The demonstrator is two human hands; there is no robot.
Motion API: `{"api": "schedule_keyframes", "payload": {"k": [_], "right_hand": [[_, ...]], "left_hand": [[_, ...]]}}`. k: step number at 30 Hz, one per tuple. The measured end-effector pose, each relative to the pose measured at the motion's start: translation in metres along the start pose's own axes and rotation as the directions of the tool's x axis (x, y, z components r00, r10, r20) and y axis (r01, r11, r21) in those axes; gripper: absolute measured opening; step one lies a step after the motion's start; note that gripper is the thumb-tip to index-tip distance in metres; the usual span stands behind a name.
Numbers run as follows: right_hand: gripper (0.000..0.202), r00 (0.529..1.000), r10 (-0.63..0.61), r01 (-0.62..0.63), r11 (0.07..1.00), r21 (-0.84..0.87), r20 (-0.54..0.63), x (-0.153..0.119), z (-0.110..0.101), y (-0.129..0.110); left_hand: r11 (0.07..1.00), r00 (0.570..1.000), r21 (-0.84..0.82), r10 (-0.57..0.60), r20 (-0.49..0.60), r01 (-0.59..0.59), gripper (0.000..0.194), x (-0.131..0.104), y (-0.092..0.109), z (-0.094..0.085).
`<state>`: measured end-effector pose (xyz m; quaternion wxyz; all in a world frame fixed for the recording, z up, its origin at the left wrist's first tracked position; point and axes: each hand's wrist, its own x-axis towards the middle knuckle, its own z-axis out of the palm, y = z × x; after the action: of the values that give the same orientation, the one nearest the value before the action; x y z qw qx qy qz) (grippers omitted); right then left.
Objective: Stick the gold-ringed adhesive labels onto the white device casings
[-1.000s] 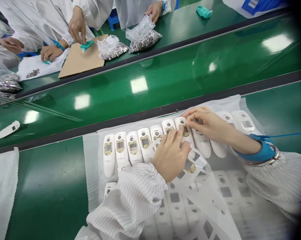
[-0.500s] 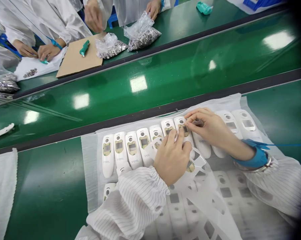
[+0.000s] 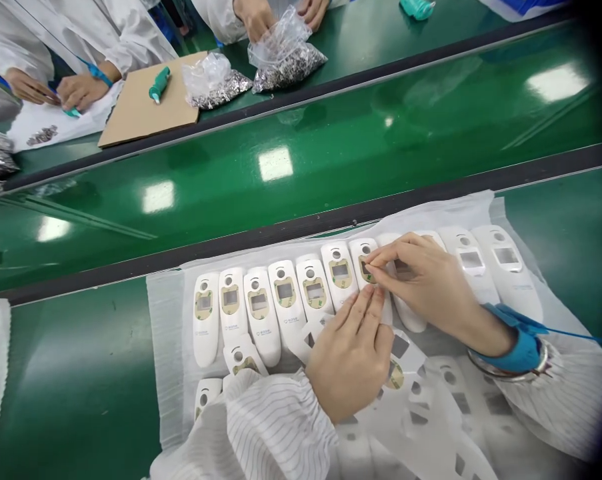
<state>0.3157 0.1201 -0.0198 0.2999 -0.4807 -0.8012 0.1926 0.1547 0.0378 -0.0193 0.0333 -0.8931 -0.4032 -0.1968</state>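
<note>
A glossy green conveyor belt (image 3: 331, 133) crosses the room beyond the near green counter (image 3: 81, 373). On white foam sheet (image 3: 165, 333) lies a row of white casings (image 3: 261, 313). The right hand (image 3: 425, 283) pinches a label at one casing (image 3: 365, 267); the left hand (image 3: 353, 357) lies flat, its grip loose, just beside.

1. The table (image 3: 81, 373) is glossy dark green, and black rails edge the green belt (image 3: 331, 140) beyond it.
2. The thermometer shells (image 3: 261, 313) on the table are white, each with a grey window framed in yellowish tan.
3. The padded sheet (image 3: 165, 347) under the shells is white and translucent.
4. The sleeve (image 3: 261, 427) nearest the shells is white with thin dark pinstripes.
5. The wrist strap (image 3: 515, 340) right of the shells is blue, with a blue cord.
6. Beyond the belt, the cardboard (image 3: 135, 113) is brown, the tool (image 3: 158, 83) on it teal, and the bags (image 3: 285, 60) clear with silvery contents.
</note>
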Motion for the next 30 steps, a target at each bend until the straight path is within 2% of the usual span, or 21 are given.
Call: {"api": "schedule_keyframes", "payload": {"k": [5,9,12,14,16,18,20,23,26,30], "right_hand": [[0.011,0.998,0.051,-0.054,0.996,-0.07,-0.039,0.001,0.002,-0.002],[0.018,0.999,0.001,-0.009,0.986,-0.169,-0.049,0.003,0.004,-0.006],[0.017,0.998,-0.035,0.024,0.985,-0.174,-0.056,0.001,0.006,-0.01],[0.017,0.997,0.021,-0.026,0.997,-0.076,-0.078,-0.002,0.006,-0.012],[0.017,0.984,0.164,-0.153,0.98,0.128,-0.076,-0.005,0.005,-0.012],[0.015,0.952,0.306,-0.284,0.898,0.336,-0.013,-0.008,0.003,-0.012],[0.014,0.93,0.367,-0.348,0.843,0.41,0.034,-0.009,0.002,-0.011],[0.013,0.938,0.347,-0.33,0.89,0.313,0.004,-0.01,0.001,-0.009],[0.012,0.964,0.264,-0.254,0.947,0.194,-0.029,-0.008,0.002,-0.007],[0.016,0.976,0.215,-0.209,0.968,0.138,-0.025,-0.006,0.002,-0.007]], "left_hand": [[1.0,1.0,-0.001,0.001,0.018,-0.001,0.01,0.001,0.0,-0.001],[1.0,1.0,-0.001,0.005,0.03,-0.005,0.011,0.0,0.0,-0.001],[1.0,0.999,-0.003,0.01,0.033,-0.01,0.011,0.0,0.0,-0.001],[1.0,0.999,-0.001,0.005,0.036,-0.005,0.01,0.0,0.0,-0.001],[1.0,1.0,0.001,-0.003,0.03,0.003,0.01,0.0,-0.001,-0.001],[1.0,1.0,0.003,-0.002,0.027,0.002,0.01,0.001,-0.001,-0.001],[1.0,1.0,0.01,0.003,0.021,-0.003,0.01,0.001,-0.001,-0.001],[1.0,1.0,0.018,0.004,0.007,-0.004,0.009,0.001,0.0,-0.001],[1.0,1.0,0.021,0.003,0.007,-0.004,0.009,0.001,0.0,0.0],[1.0,1.0,0.03,0.005,0.01,-0.006,0.012,0.001,0.001,0.0]]}}
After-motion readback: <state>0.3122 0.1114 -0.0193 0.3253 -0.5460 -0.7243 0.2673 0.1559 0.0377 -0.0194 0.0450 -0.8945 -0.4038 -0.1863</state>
